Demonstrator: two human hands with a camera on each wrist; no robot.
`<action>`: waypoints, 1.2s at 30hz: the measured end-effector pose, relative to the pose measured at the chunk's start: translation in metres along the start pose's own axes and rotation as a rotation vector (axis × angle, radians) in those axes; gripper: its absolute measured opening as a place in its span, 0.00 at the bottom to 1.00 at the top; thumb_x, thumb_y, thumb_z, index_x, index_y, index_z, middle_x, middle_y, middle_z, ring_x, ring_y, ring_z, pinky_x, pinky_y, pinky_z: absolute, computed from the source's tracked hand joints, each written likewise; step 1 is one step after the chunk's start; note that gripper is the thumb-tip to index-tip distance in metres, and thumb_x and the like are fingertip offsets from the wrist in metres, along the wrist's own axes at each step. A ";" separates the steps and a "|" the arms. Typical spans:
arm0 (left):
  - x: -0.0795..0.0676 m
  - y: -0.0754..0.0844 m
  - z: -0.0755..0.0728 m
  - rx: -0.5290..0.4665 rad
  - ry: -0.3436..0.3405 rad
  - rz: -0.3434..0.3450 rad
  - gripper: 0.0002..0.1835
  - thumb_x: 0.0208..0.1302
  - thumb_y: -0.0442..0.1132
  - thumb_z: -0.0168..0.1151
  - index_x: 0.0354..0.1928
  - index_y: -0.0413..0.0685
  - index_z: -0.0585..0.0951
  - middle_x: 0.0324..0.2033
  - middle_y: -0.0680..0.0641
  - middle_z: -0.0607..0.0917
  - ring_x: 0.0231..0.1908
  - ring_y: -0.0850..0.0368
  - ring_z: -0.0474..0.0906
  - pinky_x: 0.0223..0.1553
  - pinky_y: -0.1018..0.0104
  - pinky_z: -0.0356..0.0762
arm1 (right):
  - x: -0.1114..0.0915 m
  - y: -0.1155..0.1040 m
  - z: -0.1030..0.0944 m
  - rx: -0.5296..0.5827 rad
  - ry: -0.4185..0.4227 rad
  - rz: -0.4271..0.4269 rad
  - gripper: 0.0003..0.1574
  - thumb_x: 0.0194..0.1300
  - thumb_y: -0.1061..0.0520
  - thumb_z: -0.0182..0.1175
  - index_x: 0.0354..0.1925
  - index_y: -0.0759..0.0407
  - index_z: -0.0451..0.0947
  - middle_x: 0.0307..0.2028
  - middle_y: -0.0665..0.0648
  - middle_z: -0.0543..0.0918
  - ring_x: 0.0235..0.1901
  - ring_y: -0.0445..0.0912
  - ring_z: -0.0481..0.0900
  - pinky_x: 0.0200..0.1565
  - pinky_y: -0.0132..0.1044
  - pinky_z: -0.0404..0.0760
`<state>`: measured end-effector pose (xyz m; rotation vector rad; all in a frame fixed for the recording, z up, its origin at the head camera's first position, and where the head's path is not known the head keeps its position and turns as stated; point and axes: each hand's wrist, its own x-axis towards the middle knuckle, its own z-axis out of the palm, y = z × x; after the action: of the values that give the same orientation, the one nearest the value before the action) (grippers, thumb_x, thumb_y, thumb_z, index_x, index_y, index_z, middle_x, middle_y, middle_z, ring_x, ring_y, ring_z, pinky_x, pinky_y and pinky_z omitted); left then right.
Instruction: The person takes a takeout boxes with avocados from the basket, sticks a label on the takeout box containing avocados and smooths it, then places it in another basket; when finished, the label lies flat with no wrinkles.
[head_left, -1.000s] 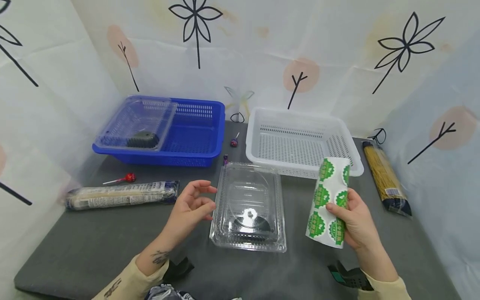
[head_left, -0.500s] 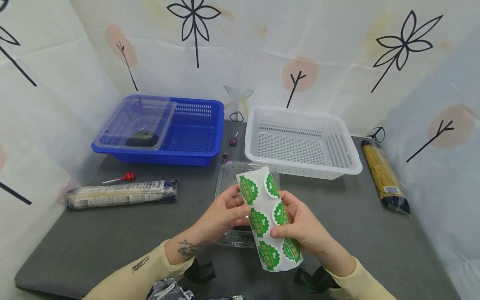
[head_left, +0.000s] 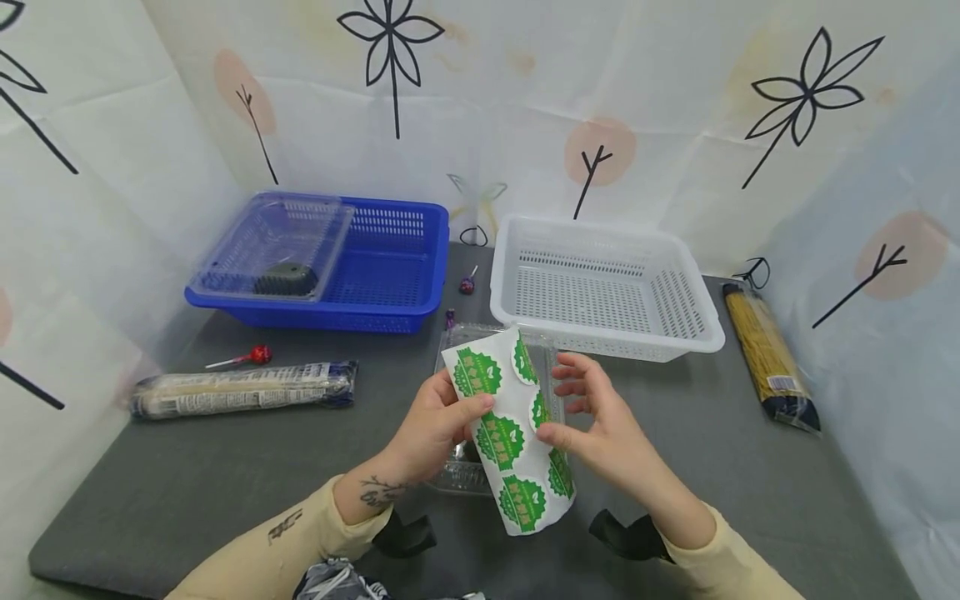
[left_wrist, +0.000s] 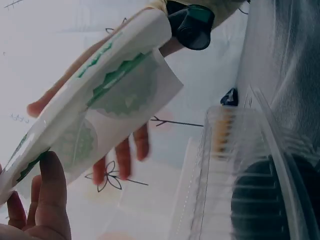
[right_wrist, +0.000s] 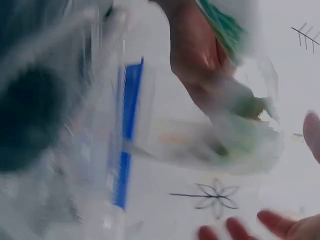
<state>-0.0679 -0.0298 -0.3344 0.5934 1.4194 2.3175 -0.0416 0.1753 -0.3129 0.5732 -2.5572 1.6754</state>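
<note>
Sticker sheet (head_left: 512, 429) pinched by my left hand (head_left: 435, 422) toward the surface's (head_left: 285, 471) near edge; my right hand (head_left: 609, 435) relaxed beside it. I judge peeling preparation; next likely calls for fingertip precision.

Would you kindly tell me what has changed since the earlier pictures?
The sticker sheet moved left, from beside the clear container to over it. The left hand, empty at first, now grips it; the right hand has loosened its hold, perhaps still touching. The blue basket and white basket stayed put.
</note>
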 end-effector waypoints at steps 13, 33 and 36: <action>0.000 -0.001 -0.005 0.157 -0.157 0.042 0.24 0.59 0.36 0.55 0.53 0.29 0.63 0.40 0.50 0.79 0.39 0.57 0.78 0.36 0.60 0.77 | 0.015 -0.019 0.005 -0.174 0.138 -0.312 0.10 0.46 0.66 0.65 0.28 0.55 0.78 0.25 0.49 0.78 0.26 0.39 0.72 0.29 0.32 0.72; -0.034 0.051 -0.064 0.140 0.006 0.101 0.16 0.62 0.27 0.46 0.50 0.45 0.72 0.42 0.50 0.80 0.41 0.56 0.78 0.36 0.60 0.77 | 0.025 0.001 -0.012 0.096 0.472 -0.085 0.06 0.54 0.67 0.58 0.24 0.71 0.75 0.16 0.51 0.77 0.18 0.41 0.75 0.22 0.29 0.76; -0.049 0.060 -0.089 0.228 0.115 0.053 0.15 0.63 0.29 0.46 0.51 0.43 0.72 0.42 0.50 0.80 0.39 0.57 0.78 0.35 0.60 0.78 | 0.023 0.006 -0.016 0.093 0.492 -0.052 0.06 0.54 0.67 0.58 0.24 0.73 0.75 0.16 0.51 0.77 0.17 0.41 0.75 0.21 0.29 0.76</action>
<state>-0.0777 -0.1468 -0.3243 0.5744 1.7577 2.2792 -0.0679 0.1853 -0.3061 0.1913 -2.1095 1.6698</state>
